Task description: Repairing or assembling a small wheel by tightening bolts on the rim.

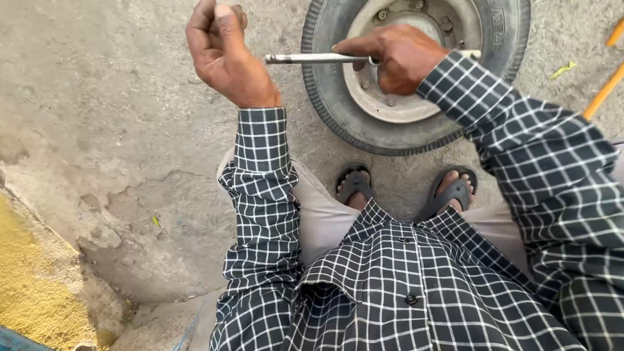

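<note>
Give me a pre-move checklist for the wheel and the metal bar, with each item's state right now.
1. Right hand has a grip on the metal bar: ok.
2. Left hand on the bar: not ok, raised clear of its free end.
3. Wheel flat on the concrete: ok.
4. Bar's working end seated on the rim: cannot tell, the right hand hides it.
5. Feet in sandals clear of the tyre: ok, just short of it.
</note>
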